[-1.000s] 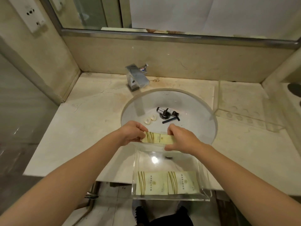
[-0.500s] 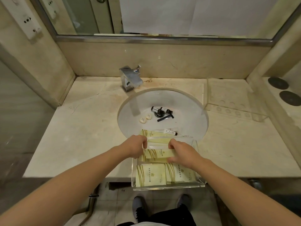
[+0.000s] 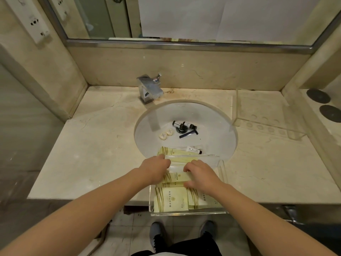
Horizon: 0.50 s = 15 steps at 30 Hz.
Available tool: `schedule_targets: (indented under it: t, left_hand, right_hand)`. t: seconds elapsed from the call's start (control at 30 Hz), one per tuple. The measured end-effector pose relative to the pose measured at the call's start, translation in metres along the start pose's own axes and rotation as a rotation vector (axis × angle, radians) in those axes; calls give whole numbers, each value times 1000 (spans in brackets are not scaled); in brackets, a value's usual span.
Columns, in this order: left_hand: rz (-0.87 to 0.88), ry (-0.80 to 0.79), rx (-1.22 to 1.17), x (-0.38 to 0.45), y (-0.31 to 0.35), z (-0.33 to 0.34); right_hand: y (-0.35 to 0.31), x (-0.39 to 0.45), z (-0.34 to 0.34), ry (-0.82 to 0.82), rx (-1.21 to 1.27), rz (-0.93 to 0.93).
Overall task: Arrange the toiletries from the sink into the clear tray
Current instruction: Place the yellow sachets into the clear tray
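Beige marble counter (image 3: pixel 96 163) surrounds a round white sink (image 3: pixel 212 130). Both hands rest in the clear acrylic tray (image 3: pixel 224 174) at the counter's front edge: left hand (image 3: pixel 156 168) and right hand (image 3: pixel 201 175) grasp the ends of a long pale-yellow striped packet (image 3: pixel 177 177). Two square yellow sachets (image 3: pixel 170 199) lie nearer the front. Two dark small bottles (image 3: pixel 183 124), two cream soaps (image 3: pixel 165 134) and a dark razor (image 3: pixel 188 134) remain in the sink.

Pale yellow packets (image 3: pixel 170 199) carry olive stripes in the clear tray (image 3: pixel 188 213); the sink (image 3: pixel 212 122) is white, the worktop (image 3: pixel 96 145) beige marble, the bottles (image 3: pixel 181 124) black.
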<state>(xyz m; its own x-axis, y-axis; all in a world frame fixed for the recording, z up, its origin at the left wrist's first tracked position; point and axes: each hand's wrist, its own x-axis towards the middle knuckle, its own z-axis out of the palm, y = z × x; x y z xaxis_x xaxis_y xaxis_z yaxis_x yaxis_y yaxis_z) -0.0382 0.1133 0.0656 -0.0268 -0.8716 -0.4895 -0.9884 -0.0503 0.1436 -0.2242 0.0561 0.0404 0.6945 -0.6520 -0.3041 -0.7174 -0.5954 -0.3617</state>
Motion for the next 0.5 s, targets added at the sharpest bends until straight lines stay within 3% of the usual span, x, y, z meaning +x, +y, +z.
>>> schedule_targets:
  t: [0.17, 0.5]
  left_hand:
    - [8, -40, 0, 1, -3, 2]
    - [60, -35, 33, 2, -1, 14]
  right_hand:
    - [-11, 4, 5, -31, -35, -60]
    - [8, -3, -2, -36, -89, -10]
